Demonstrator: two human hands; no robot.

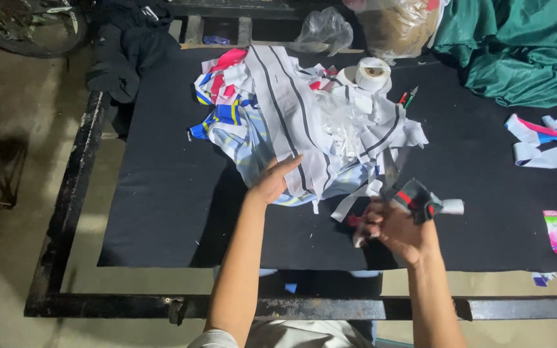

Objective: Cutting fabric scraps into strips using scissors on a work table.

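While your left hand [277, 180] lies flat and open on the soft, light cloth pile [304, 122] on the worktop [162, 193], your right hand [398, 229] grips scissors [414, 196] — pinch a loose edge, it slides.

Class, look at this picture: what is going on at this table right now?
A person stands at a black cloth-covered table. Their left hand rests flat on a heap of white, grey-striped and blue fabric offcuts. Their right hand grips a black and red hand tool beside the heap's near edge. A white tape roll sits behind the heap, and crumpled green cloth lies at the far right corner.
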